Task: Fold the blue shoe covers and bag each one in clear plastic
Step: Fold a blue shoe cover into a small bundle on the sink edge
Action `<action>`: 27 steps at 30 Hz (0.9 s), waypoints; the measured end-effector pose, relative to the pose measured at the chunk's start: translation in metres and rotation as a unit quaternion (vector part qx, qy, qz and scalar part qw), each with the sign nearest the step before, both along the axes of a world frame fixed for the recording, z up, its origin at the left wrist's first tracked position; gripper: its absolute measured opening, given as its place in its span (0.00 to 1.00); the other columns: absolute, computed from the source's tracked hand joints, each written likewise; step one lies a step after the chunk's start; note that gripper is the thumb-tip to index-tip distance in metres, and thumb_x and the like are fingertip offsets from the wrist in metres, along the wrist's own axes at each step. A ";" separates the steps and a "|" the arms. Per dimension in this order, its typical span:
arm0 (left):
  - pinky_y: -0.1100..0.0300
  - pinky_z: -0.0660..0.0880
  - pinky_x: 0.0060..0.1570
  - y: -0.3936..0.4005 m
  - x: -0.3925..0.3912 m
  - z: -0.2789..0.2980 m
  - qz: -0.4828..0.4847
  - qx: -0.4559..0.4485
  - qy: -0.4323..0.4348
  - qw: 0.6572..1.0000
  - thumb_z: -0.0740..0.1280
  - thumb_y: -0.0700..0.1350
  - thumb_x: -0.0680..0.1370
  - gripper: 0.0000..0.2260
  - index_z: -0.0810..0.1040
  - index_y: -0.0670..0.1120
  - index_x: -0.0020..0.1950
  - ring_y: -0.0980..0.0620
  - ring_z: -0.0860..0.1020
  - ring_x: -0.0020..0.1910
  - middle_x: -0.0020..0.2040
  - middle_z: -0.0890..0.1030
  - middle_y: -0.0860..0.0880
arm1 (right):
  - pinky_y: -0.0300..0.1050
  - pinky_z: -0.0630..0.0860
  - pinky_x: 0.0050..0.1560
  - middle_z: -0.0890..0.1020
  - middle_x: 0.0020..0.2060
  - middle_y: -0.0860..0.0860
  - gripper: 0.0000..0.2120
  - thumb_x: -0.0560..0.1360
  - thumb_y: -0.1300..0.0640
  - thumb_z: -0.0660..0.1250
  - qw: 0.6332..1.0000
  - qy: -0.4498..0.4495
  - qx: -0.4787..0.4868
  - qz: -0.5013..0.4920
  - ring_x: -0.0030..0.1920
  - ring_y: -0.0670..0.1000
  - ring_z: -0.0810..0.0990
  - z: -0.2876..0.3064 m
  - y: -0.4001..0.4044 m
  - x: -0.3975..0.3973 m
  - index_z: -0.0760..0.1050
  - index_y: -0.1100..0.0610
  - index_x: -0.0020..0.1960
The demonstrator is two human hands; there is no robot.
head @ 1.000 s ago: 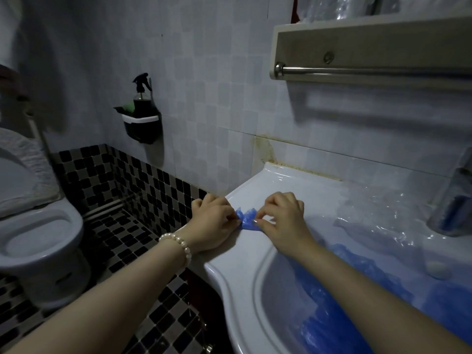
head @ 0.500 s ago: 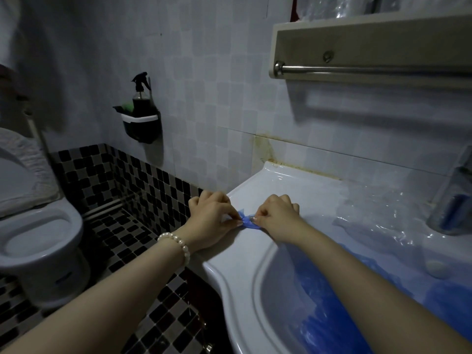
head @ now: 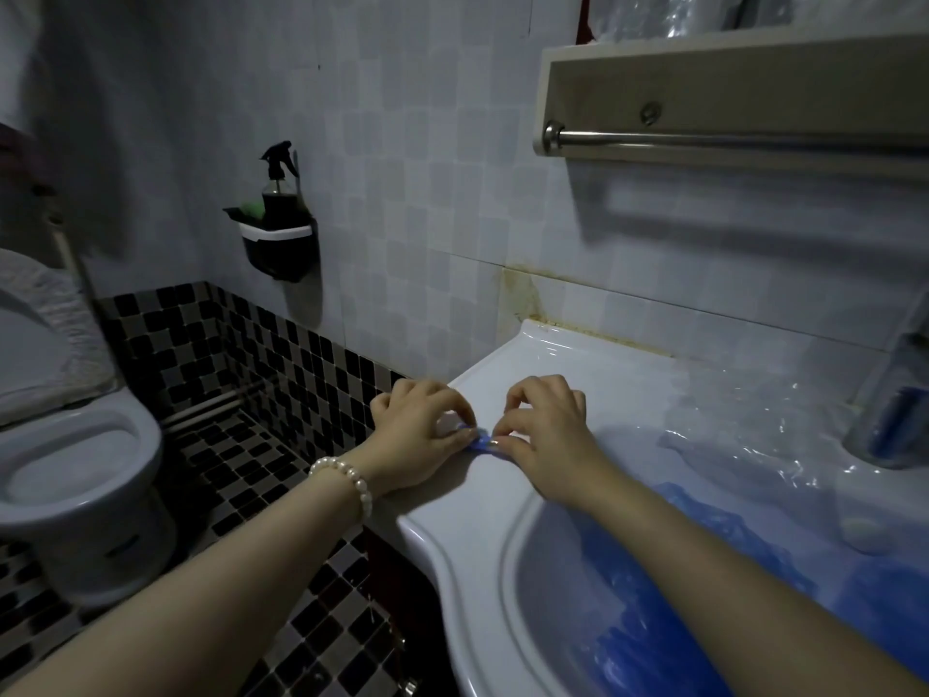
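While both hands pinch it on the sink rim (head: 502,495), left grip (head: 420,435) and right grip (head: 545,435) closed on it, the blue shoe cover (head: 481,440) looks tiny, scrunched, mostly hidden.

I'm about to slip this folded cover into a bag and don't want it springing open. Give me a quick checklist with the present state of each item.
1. Both hands on the shoe cover: ok, left hand and right hand pinch it from either side.
2. Fold is tight: ok, only a small blue bit shows between the fingertips.
3. Cover supported: ok, it sits on the sink rim.
4. Clear plastic bags nearby: ok, lying on the counter to the right.
5. One bag already open: cannot tell.
6. A hand free to fetch a bag: not ok, both are busy.
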State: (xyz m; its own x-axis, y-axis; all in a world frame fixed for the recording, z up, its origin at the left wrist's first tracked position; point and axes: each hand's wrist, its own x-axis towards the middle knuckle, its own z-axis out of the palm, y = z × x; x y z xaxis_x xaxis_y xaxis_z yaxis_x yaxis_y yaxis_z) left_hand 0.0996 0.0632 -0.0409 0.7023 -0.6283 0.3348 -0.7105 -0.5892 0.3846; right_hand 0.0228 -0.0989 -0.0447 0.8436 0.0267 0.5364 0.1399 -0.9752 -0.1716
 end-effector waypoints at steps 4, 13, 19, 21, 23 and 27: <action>0.55 0.55 0.57 -0.003 0.001 -0.002 0.021 0.040 -0.041 0.998 0.61 0.57 0.78 0.13 0.80 0.52 0.52 0.51 0.63 0.61 0.56 0.72 0.54 | 0.41 0.56 0.56 0.71 0.53 0.45 0.10 0.78 0.51 0.62 0.990 0.104 0.079 -0.056 0.60 0.49 0.63 0.007 0.001 0.003 0.81 0.53 0.52; 0.56 0.57 0.50 -0.004 0.002 -0.004 0.006 -0.002 -0.106 0.994 0.66 0.55 0.77 0.08 0.78 0.52 0.47 0.51 0.69 0.54 0.50 0.76 0.54 | 0.44 0.60 0.51 0.72 0.53 0.49 0.12 0.76 0.44 0.63 0.971 0.136 0.061 -0.186 0.57 0.52 0.65 0.009 0.012 0.006 0.80 0.50 0.48; 0.57 0.60 0.43 0.002 -0.001 -0.005 -0.105 0.003 -0.165 0.981 0.70 0.55 0.71 0.10 0.84 0.49 0.40 0.50 0.76 0.38 0.38 0.80 0.52 | 0.43 0.56 0.48 0.71 0.48 0.47 0.09 0.74 0.43 0.67 0.968 0.112 0.141 -0.175 0.56 0.51 0.66 0.006 0.008 0.000 0.78 0.48 0.42; 0.58 0.55 0.46 0.000 -0.005 -0.002 -0.089 0.000 -0.163 0.983 0.70 0.54 0.73 0.09 0.83 0.49 0.44 0.51 0.75 0.45 0.42 0.80 0.53 | 0.43 0.55 0.48 0.70 0.47 0.46 0.10 0.75 0.43 0.66 0.975 0.087 0.120 -0.164 0.56 0.50 0.65 0.004 0.009 -0.004 0.79 0.49 0.44; 0.59 0.53 0.47 -0.001 -0.009 0.003 -0.078 0.049 -0.168 0.982 0.64 0.55 0.77 0.12 0.82 0.49 0.48 0.52 0.74 0.49 0.46 0.79 0.53 | 0.43 0.52 0.48 0.70 0.48 0.46 0.12 0.75 0.43 0.64 0.984 0.065 0.082 -0.143 0.57 0.50 0.65 0.004 0.010 -0.010 0.81 0.49 0.47; 0.58 0.55 0.45 -0.011 -0.018 0.016 -0.095 0.107 -0.168 0.975 0.46 0.61 0.72 0.26 0.78 0.47 0.47 0.48 0.75 0.50 0.46 0.78 0.50 | 0.43 0.55 0.50 0.74 0.51 0.46 0.14 0.74 0.41 0.63 0.988 0.084 0.079 -0.105 0.56 0.47 0.65 0.012 0.006 -0.024 0.81 0.48 0.50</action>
